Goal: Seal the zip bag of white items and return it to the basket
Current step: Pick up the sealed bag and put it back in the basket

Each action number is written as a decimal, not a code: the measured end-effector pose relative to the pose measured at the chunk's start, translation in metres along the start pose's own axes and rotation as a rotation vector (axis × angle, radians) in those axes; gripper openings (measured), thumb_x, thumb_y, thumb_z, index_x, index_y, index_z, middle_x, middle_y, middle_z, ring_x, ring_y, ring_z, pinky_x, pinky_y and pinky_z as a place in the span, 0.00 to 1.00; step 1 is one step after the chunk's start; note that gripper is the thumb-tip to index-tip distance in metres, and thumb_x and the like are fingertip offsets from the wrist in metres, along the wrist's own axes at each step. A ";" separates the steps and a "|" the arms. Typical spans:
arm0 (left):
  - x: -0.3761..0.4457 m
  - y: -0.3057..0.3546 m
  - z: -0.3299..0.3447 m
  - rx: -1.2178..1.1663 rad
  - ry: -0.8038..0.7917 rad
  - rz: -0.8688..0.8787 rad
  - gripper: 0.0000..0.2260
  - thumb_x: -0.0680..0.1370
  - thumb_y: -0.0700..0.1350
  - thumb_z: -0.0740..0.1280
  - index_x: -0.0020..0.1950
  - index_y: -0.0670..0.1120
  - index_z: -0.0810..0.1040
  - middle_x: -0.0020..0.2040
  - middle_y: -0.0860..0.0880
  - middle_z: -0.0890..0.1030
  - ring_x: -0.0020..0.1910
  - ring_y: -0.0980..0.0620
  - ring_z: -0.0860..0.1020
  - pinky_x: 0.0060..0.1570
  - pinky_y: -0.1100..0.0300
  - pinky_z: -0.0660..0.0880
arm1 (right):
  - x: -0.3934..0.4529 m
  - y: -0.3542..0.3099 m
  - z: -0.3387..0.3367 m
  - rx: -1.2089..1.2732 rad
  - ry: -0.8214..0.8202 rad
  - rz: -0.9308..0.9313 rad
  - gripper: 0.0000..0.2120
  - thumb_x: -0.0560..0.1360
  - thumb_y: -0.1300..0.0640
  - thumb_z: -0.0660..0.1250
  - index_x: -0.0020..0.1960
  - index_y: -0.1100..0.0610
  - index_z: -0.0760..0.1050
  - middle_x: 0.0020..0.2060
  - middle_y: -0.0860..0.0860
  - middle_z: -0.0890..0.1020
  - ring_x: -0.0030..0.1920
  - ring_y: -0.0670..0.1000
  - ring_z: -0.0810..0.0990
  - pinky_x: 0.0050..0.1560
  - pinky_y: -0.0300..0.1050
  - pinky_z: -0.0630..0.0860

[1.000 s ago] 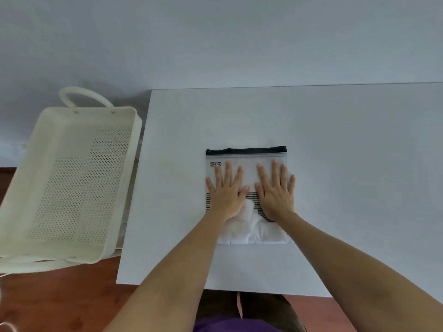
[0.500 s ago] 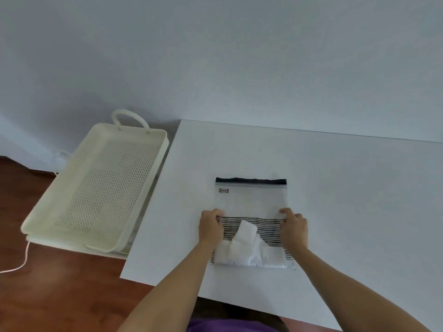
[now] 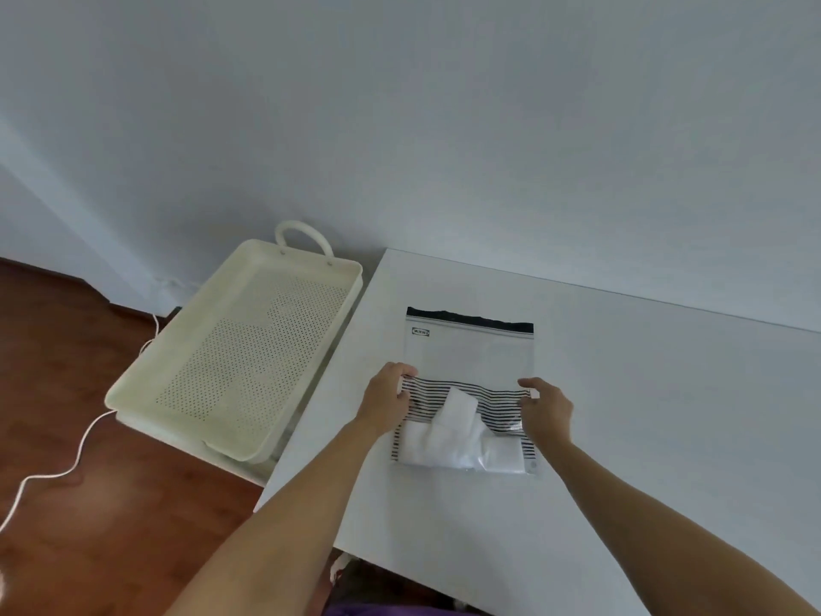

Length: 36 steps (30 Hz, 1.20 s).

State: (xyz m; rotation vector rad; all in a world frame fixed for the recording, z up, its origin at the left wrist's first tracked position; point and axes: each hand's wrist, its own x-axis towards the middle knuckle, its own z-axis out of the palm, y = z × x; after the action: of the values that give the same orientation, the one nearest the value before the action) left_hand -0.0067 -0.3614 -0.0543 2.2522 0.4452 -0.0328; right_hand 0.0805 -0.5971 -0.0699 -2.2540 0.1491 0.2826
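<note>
Both hands unmoved since earlier, left hand [image 3: 385,400] and right hand [image 3: 547,404] grips pinching zip bag [image 3: 466,384] side edges

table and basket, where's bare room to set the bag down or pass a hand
The basket is bare inside. The table is bare right of the zip bag and behind its black strip. It is crowded only where the left hand and right hand grip the bag's sides.

The zip bag [image 3: 468,362] lies on the table [image 3: 644,393] before me, my hands at its left and right edges; the basket [image 3: 235,349] sits left of the table.
</note>
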 end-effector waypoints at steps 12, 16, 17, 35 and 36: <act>0.045 -0.082 -0.198 0.036 -0.003 -0.094 0.23 0.75 0.32 0.66 0.70 0.42 0.71 0.68 0.44 0.72 0.66 0.44 0.72 0.68 0.51 0.70 | 0.008 -0.166 0.115 0.183 -0.179 -0.082 0.23 0.74 0.73 0.51 0.55 0.59 0.81 0.49 0.58 0.81 0.44 0.60 0.84 0.45 0.52 0.84; 0.059 -0.128 -0.258 0.073 -0.003 -0.136 0.25 0.76 0.31 0.63 0.72 0.43 0.68 0.71 0.46 0.70 0.65 0.41 0.73 0.68 0.49 0.70 | -0.005 -0.217 0.172 0.134 -0.196 -0.151 0.23 0.74 0.73 0.51 0.58 0.61 0.80 0.51 0.59 0.81 0.44 0.55 0.81 0.45 0.46 0.83; 0.063 -0.141 -0.269 0.094 -0.005 -0.150 0.25 0.76 0.31 0.62 0.73 0.44 0.68 0.72 0.46 0.70 0.67 0.42 0.73 0.68 0.49 0.70 | -0.010 -0.226 0.187 0.128 -0.205 -0.147 0.23 0.74 0.73 0.52 0.59 0.62 0.79 0.52 0.59 0.81 0.42 0.53 0.81 0.43 0.43 0.82; 0.107 -0.283 -0.295 0.329 -0.209 -0.199 0.32 0.72 0.26 0.61 0.76 0.41 0.62 0.76 0.44 0.62 0.70 0.43 0.68 0.65 0.59 0.66 | -0.054 -0.271 0.322 -0.464 -0.438 -0.079 0.17 0.72 0.73 0.56 0.57 0.66 0.76 0.55 0.58 0.80 0.55 0.56 0.80 0.54 0.45 0.79; 0.107 -0.285 -0.293 0.337 -0.213 -0.199 0.32 0.72 0.26 0.61 0.76 0.41 0.63 0.76 0.44 0.61 0.70 0.43 0.68 0.66 0.58 0.67 | -0.055 -0.272 0.322 -0.495 -0.446 -0.069 0.17 0.73 0.72 0.57 0.58 0.66 0.75 0.56 0.58 0.79 0.55 0.56 0.80 0.55 0.45 0.79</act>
State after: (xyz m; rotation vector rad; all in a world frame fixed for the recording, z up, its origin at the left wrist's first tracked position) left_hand -0.0350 0.0591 -0.0857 2.4873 0.5800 -0.4783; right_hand 0.0333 -0.1748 -0.0553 -2.6025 -0.2623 0.8512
